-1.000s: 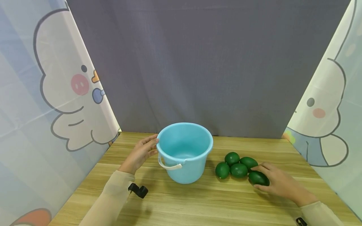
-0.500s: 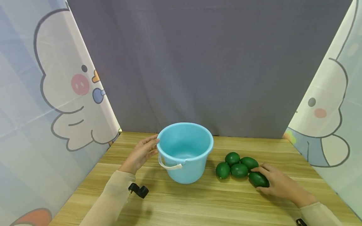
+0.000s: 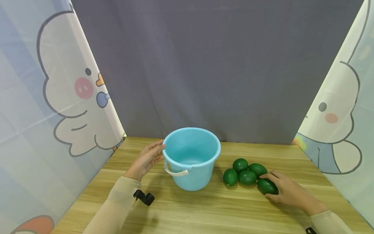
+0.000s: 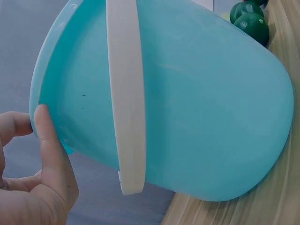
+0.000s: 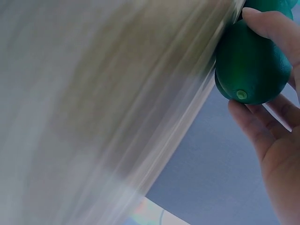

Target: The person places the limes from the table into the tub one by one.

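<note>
A light blue bucket (image 3: 191,175) with a white handle (image 3: 176,173) stands upright on the table, its inside bare. My left hand (image 3: 146,161) pinches its left rim; in the left wrist view the thumb (image 4: 49,136) lies on the outer wall under the rim. On the right, my right hand (image 3: 287,190) grips a dark green avocado (image 3: 266,186) at the near right end of a cluster. Thumb and fingers sit on either side of this avocado, which appears to rest on the table; the right wrist view shows its pale stem end (image 5: 241,94).
Several more green avocados (image 3: 247,177) lie close together between the bucket and my right hand. The wooden table (image 3: 198,214) ends at a grey curtain (image 3: 210,71) behind. Printed cartoon curtains (image 3: 67,107) flank both sides.
My right thumb has shifted slightly inward against the avocado since the earliest frame. The left hand and the bucket have stayed in place.
</note>
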Action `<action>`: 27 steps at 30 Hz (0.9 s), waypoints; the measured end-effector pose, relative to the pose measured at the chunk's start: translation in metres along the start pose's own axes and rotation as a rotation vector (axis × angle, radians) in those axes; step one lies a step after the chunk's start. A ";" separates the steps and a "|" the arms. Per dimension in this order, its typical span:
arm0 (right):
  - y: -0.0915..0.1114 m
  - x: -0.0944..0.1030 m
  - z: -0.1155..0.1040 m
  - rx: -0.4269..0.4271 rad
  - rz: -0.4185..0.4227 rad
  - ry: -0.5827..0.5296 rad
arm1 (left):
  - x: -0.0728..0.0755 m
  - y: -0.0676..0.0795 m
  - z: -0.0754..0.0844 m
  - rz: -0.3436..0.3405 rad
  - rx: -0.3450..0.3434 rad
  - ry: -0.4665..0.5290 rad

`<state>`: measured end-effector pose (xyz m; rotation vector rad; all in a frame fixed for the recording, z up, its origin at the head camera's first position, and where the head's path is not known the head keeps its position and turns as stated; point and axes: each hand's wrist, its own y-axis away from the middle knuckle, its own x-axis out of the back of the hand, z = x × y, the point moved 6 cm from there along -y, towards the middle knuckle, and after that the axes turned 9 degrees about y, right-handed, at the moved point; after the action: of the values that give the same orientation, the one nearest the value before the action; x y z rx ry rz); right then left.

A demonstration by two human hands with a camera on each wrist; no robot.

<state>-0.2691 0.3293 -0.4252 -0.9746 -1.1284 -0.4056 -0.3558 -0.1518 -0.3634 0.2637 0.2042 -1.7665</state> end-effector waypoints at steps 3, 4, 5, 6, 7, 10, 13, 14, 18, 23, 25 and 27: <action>0.000 0.000 0.001 -0.007 -0.021 -0.011 | -0.001 0.000 -0.001 -0.003 -0.001 0.006; 0.000 -0.001 0.001 -0.009 -0.025 -0.014 | -0.001 0.000 -0.001 -0.002 0.000 0.007; 0.001 -0.001 0.002 -0.012 -0.029 -0.015 | -0.001 0.000 -0.001 -0.003 0.001 0.009; 0.001 -0.001 0.002 -0.014 -0.032 -0.017 | -0.001 0.000 -0.001 -0.003 0.001 0.011; 0.001 -0.001 0.002 -0.018 -0.034 -0.019 | -0.002 0.000 0.000 -0.005 0.002 0.010; 0.001 0.000 0.002 -0.024 -0.037 -0.019 | -0.002 0.001 0.000 -0.006 0.002 0.013; 0.001 0.001 0.002 -0.029 -0.047 -0.026 | -0.003 0.002 0.001 -0.012 0.002 0.012; 0.001 0.001 0.002 -0.030 -0.051 -0.030 | -0.003 0.002 0.001 -0.012 0.002 0.012; 0.000 0.002 0.003 -0.036 -0.065 -0.043 | -0.003 0.002 0.001 -0.015 0.000 0.009; -0.002 0.003 0.003 -0.043 -0.083 -0.047 | -0.003 0.002 0.001 -0.013 -0.001 0.013; -0.003 0.003 0.003 -0.052 -0.093 -0.041 | -0.002 0.002 0.001 -0.012 -0.001 0.013; -0.003 0.004 0.002 -0.062 -0.096 -0.035 | -0.002 0.002 0.001 -0.012 -0.001 0.012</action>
<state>-0.2711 0.3301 -0.4203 -0.9872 -1.2037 -0.5045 -0.3532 -0.1507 -0.3617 0.2729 0.2160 -1.7769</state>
